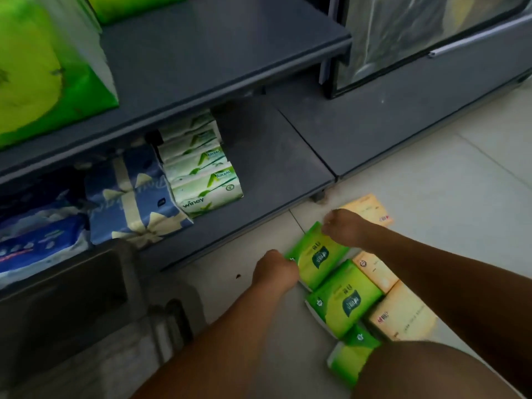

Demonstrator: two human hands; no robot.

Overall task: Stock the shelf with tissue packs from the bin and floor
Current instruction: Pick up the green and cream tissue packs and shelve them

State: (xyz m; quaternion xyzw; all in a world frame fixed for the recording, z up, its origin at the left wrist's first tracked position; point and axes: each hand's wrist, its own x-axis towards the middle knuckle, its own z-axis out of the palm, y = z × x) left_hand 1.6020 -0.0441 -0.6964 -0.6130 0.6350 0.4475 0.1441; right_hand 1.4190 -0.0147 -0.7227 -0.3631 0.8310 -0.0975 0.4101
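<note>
A green tissue pack (318,259) lies on the tiled floor in front of the shelf. My left hand (275,269) grips its near-left end and my right hand (344,227) grips its far-right end. Behind it on the floor lie two more green packs (347,299) (349,355) and several pale orange packs (401,315). The dark grey bottom shelf (270,159) holds a row of white-and-green "winey" packs (201,165), with bare board to their right.
Blue tissue packs (135,194) fill the left of the bottom shelf. Large green packs (43,70) sit on the upper shelf. A dark bin (72,300) stands at the lower left. A glass-fronted cabinet (417,38) stands at the right.
</note>
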